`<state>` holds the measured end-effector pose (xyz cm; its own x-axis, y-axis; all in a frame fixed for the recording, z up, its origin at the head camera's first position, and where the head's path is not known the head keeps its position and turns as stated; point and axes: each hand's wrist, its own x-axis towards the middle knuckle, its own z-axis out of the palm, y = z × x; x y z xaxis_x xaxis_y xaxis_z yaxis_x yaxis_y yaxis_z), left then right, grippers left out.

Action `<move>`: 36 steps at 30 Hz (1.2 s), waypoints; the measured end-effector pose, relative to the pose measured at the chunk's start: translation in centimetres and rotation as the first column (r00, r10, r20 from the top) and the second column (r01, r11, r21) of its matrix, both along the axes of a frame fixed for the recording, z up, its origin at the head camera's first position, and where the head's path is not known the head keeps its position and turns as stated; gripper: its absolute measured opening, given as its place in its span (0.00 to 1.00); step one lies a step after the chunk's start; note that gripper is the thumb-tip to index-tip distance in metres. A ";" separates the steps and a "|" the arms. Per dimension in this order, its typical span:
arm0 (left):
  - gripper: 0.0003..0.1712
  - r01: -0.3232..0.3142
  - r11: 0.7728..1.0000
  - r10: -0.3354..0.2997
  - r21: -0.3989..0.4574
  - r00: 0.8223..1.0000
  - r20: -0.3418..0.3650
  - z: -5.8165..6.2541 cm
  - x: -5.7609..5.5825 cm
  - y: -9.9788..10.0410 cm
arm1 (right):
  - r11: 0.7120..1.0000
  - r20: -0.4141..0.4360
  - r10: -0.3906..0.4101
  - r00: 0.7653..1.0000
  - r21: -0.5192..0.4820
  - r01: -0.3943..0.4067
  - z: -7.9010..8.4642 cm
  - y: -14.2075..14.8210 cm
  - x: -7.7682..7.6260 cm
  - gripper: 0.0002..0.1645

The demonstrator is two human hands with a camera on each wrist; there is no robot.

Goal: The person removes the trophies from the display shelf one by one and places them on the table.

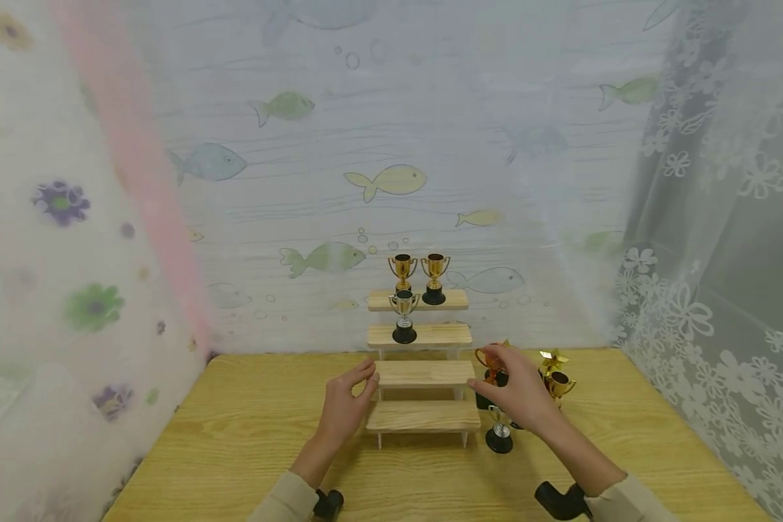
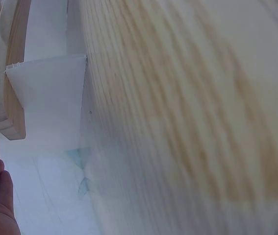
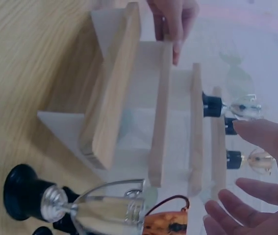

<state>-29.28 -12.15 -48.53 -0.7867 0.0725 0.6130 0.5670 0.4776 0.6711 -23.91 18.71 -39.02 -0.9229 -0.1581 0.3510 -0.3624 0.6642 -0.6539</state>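
A four-tier wooden step stand (image 1: 424, 415) with pale side supports stands on the table. My left hand (image 1: 346, 399) touches the left end of its second board from the bottom, fingers extended. At the right end of that board is my right hand (image 1: 518, 388), thumb and fingers spread and nothing held; whether the thumb meets the board I cannot tell. Two gold trophy cups (image 1: 434, 272) stand on the top board, and a silver trophy cup (image 1: 404, 332) on the board below. Right of the stand are another silver cup (image 1: 499, 439) and a bronze-red cup (image 3: 167, 223), partly hidden.
More trophies crowd the table right of the stand, among them a gold cup (image 1: 560, 383) and a gold star trophy (image 1: 551, 358). A fish-print curtain (image 1: 326, 181) hangs behind the wood-grain table (image 1: 248, 413); a lace curtain (image 1: 711, 290) hangs at the right.
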 end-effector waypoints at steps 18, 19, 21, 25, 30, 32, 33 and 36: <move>0.19 0.017 1.000 -0.017 -0.001 1.000 -0.001 0.0 0.0 0.0 | 0.995 0.021 0.081 0.996 -0.054 -0.080 0.6 -3.3 -3.4 0.41; 0.19 0.017 1.000 -0.017 -0.001 1.000 0.001 0.0 0.0 0.0 | 0.995 0.024 0.082 0.996 -0.056 -0.081 0.6 -3.5 -3.6 0.41; 0.19 0.018 1.000 -0.018 0.002 1.000 0.005 0.0 0.0 0.0 | 0.995 0.030 0.088 0.996 -0.058 -0.086 0.6 -3.8 -4.0 0.42; 0.19 0.022 1.000 -0.022 0.011 1.000 0.008 0.1 0.0 0.0 | 0.994 0.037 0.098 0.995 -0.052 -0.096 0.7 -4.6 -4.6 0.41; 0.19 0.011 1.000 -0.011 -0.001 1.000 0.002 0.1 -0.1 0.0 | 0.993 0.028 0.100 0.995 -0.059 -0.099 0.8 -5.6 -5.4 0.40; 0.19 0.007 1.000 -0.007 -0.007 1.000 -0.001 0.1 -0.1 0.0 | 0.994 0.027 0.098 0.995 -0.060 -0.096 0.9 -6.0 -5.6 0.40; 0.18 0.006 1.000 -0.006 -0.008 1.000 -0.001 0.1 -0.1 0.0 | 0.994 0.026 0.097 0.995 -0.061 -0.095 1.0 -6.2 -5.7 0.40; 0.18 0.008 1.000 -0.008 -0.006 1.000 -0.002 0.1 -0.1 0.0 | 0.994 0.031 0.093 0.995 -0.066 -0.091 1.3 -7.0 -6.0 0.40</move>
<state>-29.39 -12.16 -48.43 -0.7847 0.0822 0.6144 0.5722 0.4772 0.6670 -29.89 11.74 -37.75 -0.9173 -0.2206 0.3316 -0.3964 0.5852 -0.7074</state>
